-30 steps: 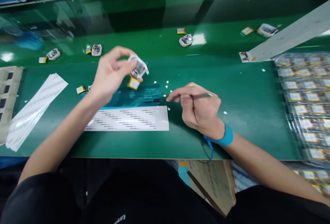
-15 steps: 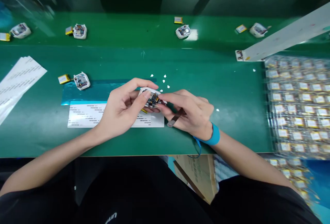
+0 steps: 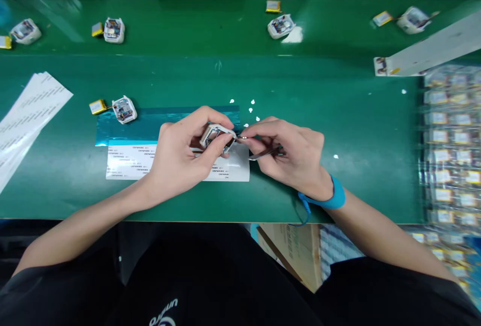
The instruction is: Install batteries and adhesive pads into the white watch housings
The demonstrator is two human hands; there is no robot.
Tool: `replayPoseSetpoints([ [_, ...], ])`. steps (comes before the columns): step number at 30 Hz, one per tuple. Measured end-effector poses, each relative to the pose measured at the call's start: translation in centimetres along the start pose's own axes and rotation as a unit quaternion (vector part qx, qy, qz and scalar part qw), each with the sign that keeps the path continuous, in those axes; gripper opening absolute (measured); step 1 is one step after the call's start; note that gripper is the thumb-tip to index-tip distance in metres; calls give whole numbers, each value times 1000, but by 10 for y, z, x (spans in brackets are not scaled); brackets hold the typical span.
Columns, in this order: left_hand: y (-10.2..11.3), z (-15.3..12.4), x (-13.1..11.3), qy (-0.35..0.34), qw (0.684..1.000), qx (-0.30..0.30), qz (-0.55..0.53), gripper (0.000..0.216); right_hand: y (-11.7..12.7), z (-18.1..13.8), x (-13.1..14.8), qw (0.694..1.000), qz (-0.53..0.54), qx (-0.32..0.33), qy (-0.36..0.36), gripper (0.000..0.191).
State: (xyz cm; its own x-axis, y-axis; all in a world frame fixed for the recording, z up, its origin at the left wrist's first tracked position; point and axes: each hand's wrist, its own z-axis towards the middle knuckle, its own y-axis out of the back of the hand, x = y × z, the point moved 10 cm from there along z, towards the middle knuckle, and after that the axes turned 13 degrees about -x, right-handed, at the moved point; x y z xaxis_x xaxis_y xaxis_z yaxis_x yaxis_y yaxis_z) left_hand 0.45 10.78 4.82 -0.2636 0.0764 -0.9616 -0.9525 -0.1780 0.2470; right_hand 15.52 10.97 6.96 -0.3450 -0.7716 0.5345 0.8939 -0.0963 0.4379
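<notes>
Holding a small white case between thumb and fingers, the left hand keeps it tilted just above a table. The right hand, wearing a blue wristband, grasps a slim metal tool against its palm; its thumb and forefinger meet at the case's right end, around something too small to make out. Below the hands lie a printed white sheet and, along its far edge, a strip of blue film. Another white case rests at the film's left end, wired to a yellow battery. Tiny white bits dot the table just beyond the right hand. Clear trays of batteries stand at far right.
</notes>
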Motion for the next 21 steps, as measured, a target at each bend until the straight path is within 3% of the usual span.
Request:
replayPoseSetpoints([
  [2,-7,-1,3,-6,999,42,10,4,-2,0,-1,1000,4,4,-10,10],
  [6,-20,-6,16,61,992,105,-40,8,2,1,2,1000,-4,-16,0,12],
  [15,-21,-5,19,125,983,105,-87,7,6,-7,15,982,-133,6,135,25],
  [21,-19,-2,21,132,983,94,-88,9,8,-1,1,969,-216,3,121,32],
])
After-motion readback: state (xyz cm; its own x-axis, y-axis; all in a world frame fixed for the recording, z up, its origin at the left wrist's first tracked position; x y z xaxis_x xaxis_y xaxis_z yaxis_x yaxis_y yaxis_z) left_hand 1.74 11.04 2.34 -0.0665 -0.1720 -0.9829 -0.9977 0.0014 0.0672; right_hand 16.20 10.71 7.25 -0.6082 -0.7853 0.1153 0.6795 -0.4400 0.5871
